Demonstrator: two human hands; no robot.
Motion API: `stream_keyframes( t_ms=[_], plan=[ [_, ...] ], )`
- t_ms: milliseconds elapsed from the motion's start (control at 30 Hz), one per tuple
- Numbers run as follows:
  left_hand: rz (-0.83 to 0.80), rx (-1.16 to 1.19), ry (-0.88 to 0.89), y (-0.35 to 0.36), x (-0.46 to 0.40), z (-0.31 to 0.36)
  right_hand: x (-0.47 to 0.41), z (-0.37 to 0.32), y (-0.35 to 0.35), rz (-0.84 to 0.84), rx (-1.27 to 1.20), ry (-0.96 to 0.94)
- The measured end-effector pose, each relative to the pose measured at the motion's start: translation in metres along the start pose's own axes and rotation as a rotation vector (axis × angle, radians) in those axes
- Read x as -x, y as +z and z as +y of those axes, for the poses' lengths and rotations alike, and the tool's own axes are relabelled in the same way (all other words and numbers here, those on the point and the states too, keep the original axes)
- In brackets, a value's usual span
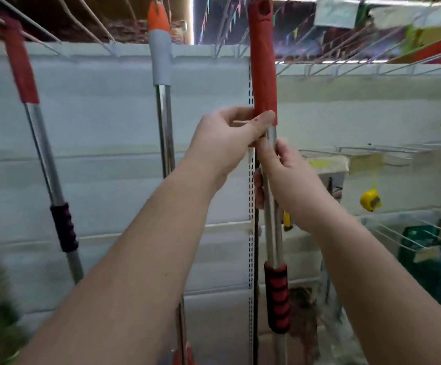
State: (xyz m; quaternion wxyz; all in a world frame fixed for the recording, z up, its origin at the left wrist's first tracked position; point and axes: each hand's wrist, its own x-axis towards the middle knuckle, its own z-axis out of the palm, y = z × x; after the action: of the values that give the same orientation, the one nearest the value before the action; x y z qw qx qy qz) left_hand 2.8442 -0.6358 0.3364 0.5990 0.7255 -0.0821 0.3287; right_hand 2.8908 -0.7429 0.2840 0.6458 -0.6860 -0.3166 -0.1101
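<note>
A mop pole [272, 238] with a chrome shaft stands upright in the middle of the view. It has a red top handle [263, 61] and a red-and-black ribbed collar [277, 296] lower down. My left hand [227, 138] grips the bottom end of the red handle, thumb across its front. Just below it, my right hand [280, 175] wraps around the chrome shaft. The pole's lower end is out of view.
Two more poles lean on the white shelf back panel [108, 154]: one with a dark red handle [48, 164] at left, one with an orange-grey tip [161, 83] beside it. Wire hooks [372, 64] stick out above. A yellow tape measure [370, 200] hangs at right above green crates [435, 256].
</note>
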Motion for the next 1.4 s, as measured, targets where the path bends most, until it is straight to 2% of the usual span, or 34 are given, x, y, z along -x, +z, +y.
stream_keyframes(
  t_ms=[233,433,633,967,1100,1133,1233,1400],
  plan=[
    [0.082,-0.116,-0.040,-0.011,0.028,0.005,0.019,-0.007,0.006,-0.148,-0.011,0.017],
    [0.184,-0.122,0.006,-0.029,0.051,0.016,0.035,-0.026,0.021,-0.262,-0.048,-0.019],
    [0.281,-0.140,0.008,-0.063,0.068,0.027,0.043,-0.039,0.058,-0.300,-0.122,-0.061],
    [0.378,-0.208,0.005,-0.177,0.078,0.032,0.039,-0.066,0.172,-0.432,-0.148,-0.050],
    [0.366,-0.234,-0.010,-0.229,0.068,0.026,0.031,-0.071,0.220,-0.427,-0.157,-0.044],
    [0.334,-0.242,-0.010,-0.260,0.062,0.021,0.029,-0.073,0.251,-0.412,-0.161,-0.045],
    [0.325,-0.256,-0.028,-0.285,0.056,0.018,0.023,-0.073,0.275,-0.415,-0.169,-0.023],
    [0.267,-0.211,-0.011,-0.359,0.031,0.008,0.002,-0.083,0.354,-0.319,-0.145,-0.059]
  ],
)
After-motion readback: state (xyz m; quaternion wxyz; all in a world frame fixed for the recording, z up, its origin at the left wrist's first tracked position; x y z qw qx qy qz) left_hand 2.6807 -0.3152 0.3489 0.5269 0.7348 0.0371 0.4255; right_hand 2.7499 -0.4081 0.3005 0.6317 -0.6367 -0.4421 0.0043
